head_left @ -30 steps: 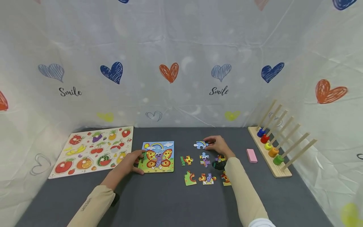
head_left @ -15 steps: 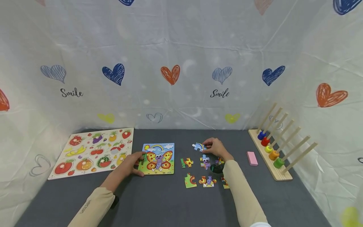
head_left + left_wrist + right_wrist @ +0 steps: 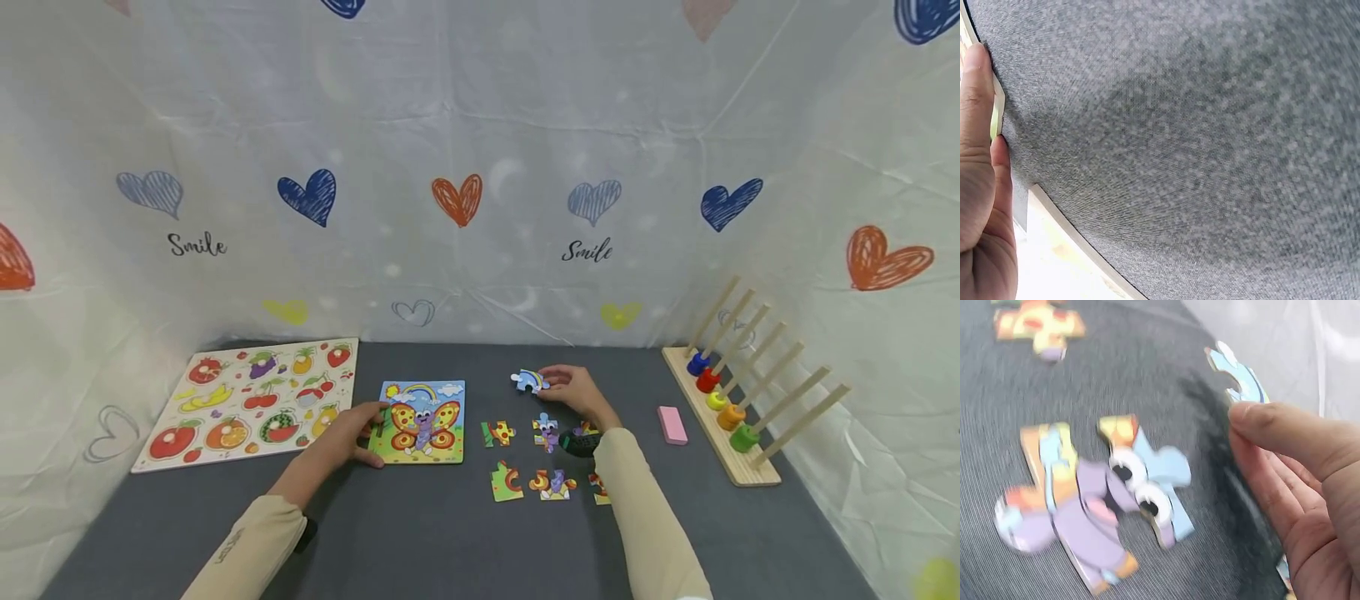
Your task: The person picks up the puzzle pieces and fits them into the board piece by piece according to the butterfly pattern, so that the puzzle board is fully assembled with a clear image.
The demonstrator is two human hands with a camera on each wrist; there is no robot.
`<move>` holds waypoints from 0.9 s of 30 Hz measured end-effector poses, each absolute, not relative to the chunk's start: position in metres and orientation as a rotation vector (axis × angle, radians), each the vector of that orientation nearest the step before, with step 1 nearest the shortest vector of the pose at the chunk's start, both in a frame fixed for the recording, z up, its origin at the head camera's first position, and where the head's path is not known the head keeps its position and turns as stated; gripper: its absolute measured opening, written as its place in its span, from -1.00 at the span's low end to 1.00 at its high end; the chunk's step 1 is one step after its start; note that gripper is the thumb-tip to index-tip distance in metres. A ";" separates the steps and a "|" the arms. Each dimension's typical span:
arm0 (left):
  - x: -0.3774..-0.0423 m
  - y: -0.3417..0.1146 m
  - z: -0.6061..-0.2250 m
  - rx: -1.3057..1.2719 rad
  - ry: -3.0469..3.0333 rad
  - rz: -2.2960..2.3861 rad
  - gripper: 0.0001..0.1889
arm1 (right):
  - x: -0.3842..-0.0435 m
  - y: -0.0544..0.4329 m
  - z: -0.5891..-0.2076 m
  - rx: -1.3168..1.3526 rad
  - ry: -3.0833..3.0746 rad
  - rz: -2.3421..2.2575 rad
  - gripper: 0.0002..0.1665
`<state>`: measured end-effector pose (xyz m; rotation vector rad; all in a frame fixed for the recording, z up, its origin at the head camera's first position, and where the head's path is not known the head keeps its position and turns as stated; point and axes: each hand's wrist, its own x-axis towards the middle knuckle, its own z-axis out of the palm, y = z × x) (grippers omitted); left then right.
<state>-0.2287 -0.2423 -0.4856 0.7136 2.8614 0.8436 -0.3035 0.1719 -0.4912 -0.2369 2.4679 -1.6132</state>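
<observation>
The right hand has a narrow grip: thumb and fingertips pinch a thin rainbow puzzle piece, which has a rounded notch and is raised over the counter, a grey surface with finely woven texture. Near it, a purple face piece lies flat, with curved knobs and smooth printing. The left hand has a wider grip, thumb and fingers apart at the left edge of the square butterfly board; how firmly it presses, I cannot tell. The right sleeve and a dark wrist strap partly hide two further pieces. In the left wrist view, the butterfly board is cut to a narrow strip, and the fruit board is washed out by light.
</observation>
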 end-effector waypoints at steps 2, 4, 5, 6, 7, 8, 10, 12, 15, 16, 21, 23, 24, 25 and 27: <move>-0.229 -0.243 -0.487 0.712 2.859 0.839 -0.07 | -0.302 0.168 -0.493 -0.202 2.371 -1.690 -0.49; -0.229 -0.243 -0.487 0.707 2.851 0.842 -0.07 | -0.302 0.163 -0.495 -0.201 2.304 -1.746 -0.47; -0.230 -0.243 -0.487 0.699 2.847 0.844 -0.07 | -0.302 0.160 -0.496 -0.219 2.282 -1.762 -0.47; -0.230 -0.243 -0.486 0.698 2.841 0.847 -0.07 | -0.302 0.157 -0.497 -0.243 2.267 -1.771 -0.46; -0.230 -0.243 -0.486 0.694 2.838 0.851 -0.07 | -0.302 0.153 -0.497 -0.267 2.259 -1.776 -0.46; -0.230 -0.242 -0.485 0.688 2.836 0.855 -0.07 | -0.303 0.149 -0.498 -0.296 2.257 -1.774 -0.46; -0.230 -0.242 -0.484 0.687 2.834 0.860 -0.06 | -0.304 0.138 -0.497 -0.341 2.245 -1.773 -0.46; -0.230 -0.242 -0.483 0.679 2.835 0.869 -0.07 | -0.304 0.127 -0.496 -0.390 2.224 -1.765 -0.46; -0.230 -0.242 -0.484 0.698 2.840 0.874 -0.06 | -0.305 0.109 -0.495 -0.463 2.195 -1.756 -0.49; -0.229 -0.242 -0.484 0.691 2.839 0.879 -0.07 | -0.305 0.103 -0.494 -0.485 2.186 -1.752 -0.49; -0.229 -0.244 -0.488 0.678 2.842 0.873 -0.06 | -0.304 0.074 -0.493 -0.556 2.171 -1.740 -0.54; -0.229 -0.244 -0.489 0.686 2.845 0.871 -0.06 | -0.303 0.063 -0.492 -0.578 2.180 -1.727 -0.55; -0.229 -0.244 -0.489 0.692 2.845 0.874 -0.06 | -0.302 0.058 -0.492 -0.582 2.191 -1.716 -0.55; -0.229 -0.245 -0.489 0.696 2.844 0.878 -0.06 | -0.302 0.053 -0.492 -0.574 2.205 -1.706 -0.56; -0.229 -0.245 -0.490 0.697 2.846 0.877 -0.06 | -0.302 0.046 -0.492 -0.556 2.246 -1.684 -0.56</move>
